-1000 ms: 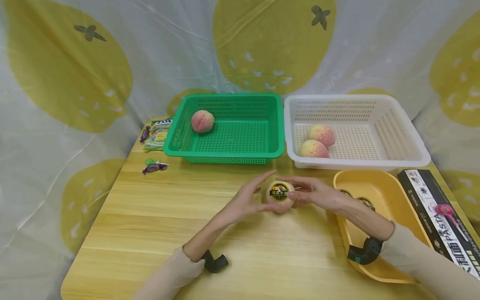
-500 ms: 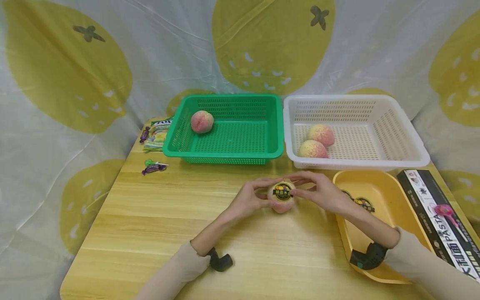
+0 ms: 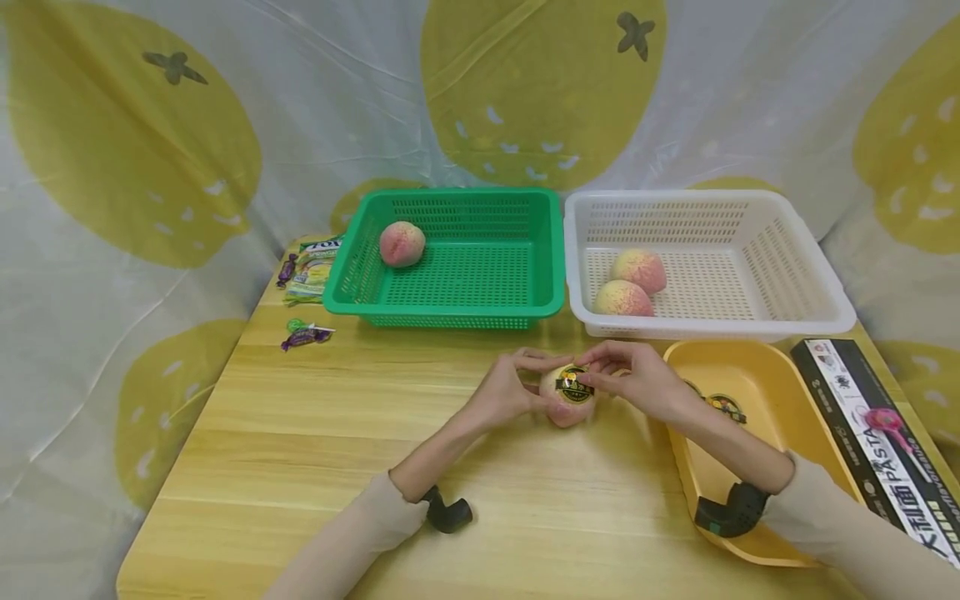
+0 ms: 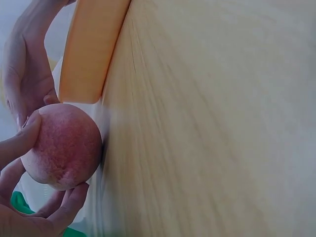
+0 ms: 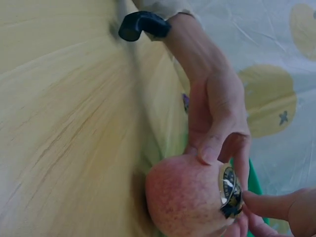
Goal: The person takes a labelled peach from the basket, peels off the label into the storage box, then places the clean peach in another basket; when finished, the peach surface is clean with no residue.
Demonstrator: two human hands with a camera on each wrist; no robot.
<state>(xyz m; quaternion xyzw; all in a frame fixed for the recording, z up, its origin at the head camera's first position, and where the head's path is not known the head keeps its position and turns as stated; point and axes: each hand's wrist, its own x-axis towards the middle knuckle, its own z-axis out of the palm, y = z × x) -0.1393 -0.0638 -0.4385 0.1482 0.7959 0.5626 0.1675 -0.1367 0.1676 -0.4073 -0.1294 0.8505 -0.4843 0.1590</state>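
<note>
A pink and cream peach [image 3: 567, 410] rests on the wooden table in front of the baskets. A round black and gold sticker [image 3: 573, 385] is on its upper side. My left hand [image 3: 504, 392] grips the peach from the left; its thumb and fingers lie around the fruit in the left wrist view. My right hand [image 3: 643, 385] is at the other side, its thumb and forefinger at the sticker's right edge, pinching there. In the right wrist view the right thumb [image 5: 271, 205] meets the sticker [image 5: 231, 192], whose lower edge looks uneven. The right hand's other fingers are partly hidden.
A green basket [image 3: 442, 309] holds one peach [image 3: 402, 244]; a white basket [image 3: 720, 327] holds two. The yellow tray [image 3: 780, 392] under my right forearm contains round stickers [image 3: 726, 407]. A pasta box [image 3: 873, 442] lies at right, wrapped candies [image 3: 306, 337] and a packet [image 3: 313, 271] at left.
My left hand has closed in from loosely beside the peach to gripping it. The peach has shifted slightly right and turned, and my right fingertips have drawn together at the sticker's edge.
</note>
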